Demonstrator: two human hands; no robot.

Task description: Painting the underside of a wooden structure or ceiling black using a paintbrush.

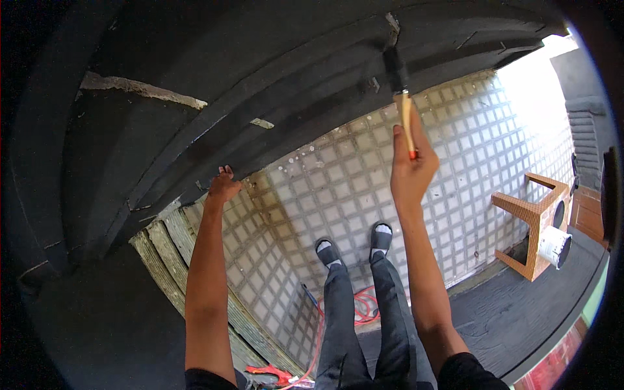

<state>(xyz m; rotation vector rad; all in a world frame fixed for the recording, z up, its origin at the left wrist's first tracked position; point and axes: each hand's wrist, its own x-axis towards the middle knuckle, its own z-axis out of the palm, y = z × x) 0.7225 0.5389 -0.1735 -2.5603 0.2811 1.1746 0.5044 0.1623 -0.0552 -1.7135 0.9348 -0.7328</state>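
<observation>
My right hand [415,172] is closed round the pale wooden handle of a paintbrush [407,120], which has an orange-red tip. Its dark, blurred bristle end lies up against the black-painted wall [292,84]. Pale, unpainted-looking patches [149,91] break the black surface in several spots. Off to the left, my left hand [224,186] is at the wall's lower edge with its fingers apart and nothing in it. Whether those fingertips press on the wall, I cannot tell.
Patterned tiles [338,188] cover the floor under my feet. To the right, a brown patterned stool [534,224] stands beside a white paint-smeared bucket [554,247] on a dark surface [500,312]. Ribbed weathered boards [172,250] run along the left. A red cable [367,305] lies coiled by my legs.
</observation>
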